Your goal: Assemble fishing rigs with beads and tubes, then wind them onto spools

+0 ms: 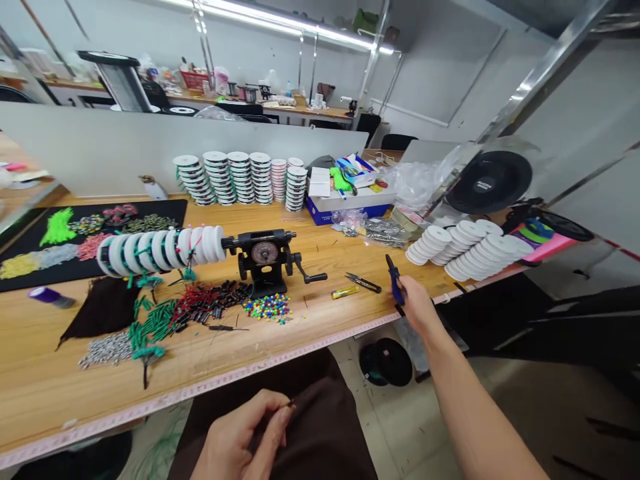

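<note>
My left hand [240,437] is low over my dark lap, below the table edge, pinching a small dark piece [291,403] too small to identify. My right hand [417,307] is shut around blue-handled pliers [395,280], holding them upright just past the wooden workbench's [320,347] front edge. Near that hand, black-handled pliers [363,282] and a yellow utility knife [345,292] lie on the bench. Further left stands a black hand-cranked winder [265,260], with white spools [160,250] on its shaft. A heap of coloured beads [267,308] lies in front of it.
Stacks of white spools [225,178] stand along the back of the bench, and more lie at the right [470,250]. A black mat [95,233] holds coloured tufts. Green and red pieces [175,313] are scattered mid-bench. A blue box [345,200] and a black fan [490,181] stand behind.
</note>
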`<state>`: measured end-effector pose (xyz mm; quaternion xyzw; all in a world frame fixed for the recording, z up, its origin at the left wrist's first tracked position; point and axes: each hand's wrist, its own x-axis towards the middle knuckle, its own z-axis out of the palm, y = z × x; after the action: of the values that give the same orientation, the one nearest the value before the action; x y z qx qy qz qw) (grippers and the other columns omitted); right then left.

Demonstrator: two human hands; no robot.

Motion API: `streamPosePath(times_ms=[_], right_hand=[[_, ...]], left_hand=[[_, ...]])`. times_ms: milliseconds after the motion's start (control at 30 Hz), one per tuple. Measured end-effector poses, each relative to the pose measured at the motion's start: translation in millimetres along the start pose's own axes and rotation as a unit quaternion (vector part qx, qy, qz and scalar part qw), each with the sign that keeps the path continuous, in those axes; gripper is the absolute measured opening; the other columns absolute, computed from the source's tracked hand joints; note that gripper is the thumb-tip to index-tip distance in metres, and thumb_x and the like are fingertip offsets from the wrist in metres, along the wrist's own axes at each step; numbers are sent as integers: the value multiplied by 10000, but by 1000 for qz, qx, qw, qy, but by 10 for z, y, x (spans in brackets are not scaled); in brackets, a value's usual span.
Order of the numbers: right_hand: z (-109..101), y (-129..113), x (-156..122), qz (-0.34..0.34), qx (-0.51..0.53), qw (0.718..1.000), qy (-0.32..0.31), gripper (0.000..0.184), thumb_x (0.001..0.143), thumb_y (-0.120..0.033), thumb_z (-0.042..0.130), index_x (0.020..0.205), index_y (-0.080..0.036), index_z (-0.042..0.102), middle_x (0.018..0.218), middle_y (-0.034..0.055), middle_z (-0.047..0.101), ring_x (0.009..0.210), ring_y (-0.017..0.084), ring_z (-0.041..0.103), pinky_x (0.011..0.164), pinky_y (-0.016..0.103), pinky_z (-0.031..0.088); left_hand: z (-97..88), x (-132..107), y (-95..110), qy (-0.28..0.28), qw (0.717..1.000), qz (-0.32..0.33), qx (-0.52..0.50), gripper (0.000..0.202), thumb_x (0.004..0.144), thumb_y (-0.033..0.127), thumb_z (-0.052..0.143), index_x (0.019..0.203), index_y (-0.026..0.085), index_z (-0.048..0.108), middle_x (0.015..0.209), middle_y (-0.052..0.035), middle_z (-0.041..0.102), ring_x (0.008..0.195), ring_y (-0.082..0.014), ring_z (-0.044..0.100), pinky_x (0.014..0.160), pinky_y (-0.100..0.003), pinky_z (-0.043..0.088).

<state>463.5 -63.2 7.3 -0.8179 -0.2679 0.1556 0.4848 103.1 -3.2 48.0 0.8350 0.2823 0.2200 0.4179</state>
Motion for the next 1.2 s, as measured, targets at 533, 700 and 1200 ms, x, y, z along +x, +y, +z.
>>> streamPosePath(times_ms=[533, 700, 1200], right_hand=[[440, -379, -1920, 5, 235, 863, -446, 438, 949, -554, 487, 1072, -200, 715, 1015, 73, 613, 853, 193, 542, 755, 300, 416], [543, -377, -2001, -51, 210, 886, -411, 434, 955, -558, 474, 792, -183, 620, 774, 20, 512, 686, 151, 477, 637, 269, 376], [638, -281, -1939, 205, 403, 775, -441, 480, 807, -593, 676, 666, -157, 533, 632, -9, 484, 495, 59, 340, 428, 193, 179]], left_hand=[[4, -12, -17, 94, 975, 154, 131, 152, 939, 139, 493, 971, 239, 602, 778, 38, 746, 653, -86, 720, 622, -112, 530], [8, -47, 13, 95, 974, 148, 143, 141, 918, 117, 513, 943, 226, 599, 727, 26, 714, 602, -102, 692, 593, -139, 514], [-201, -41, -323, 17, 998, 34, 43, 380, 876, 154, 573, 1174, 337, 722, 966, -16, 808, 707, -154, 749, 695, -167, 565]])
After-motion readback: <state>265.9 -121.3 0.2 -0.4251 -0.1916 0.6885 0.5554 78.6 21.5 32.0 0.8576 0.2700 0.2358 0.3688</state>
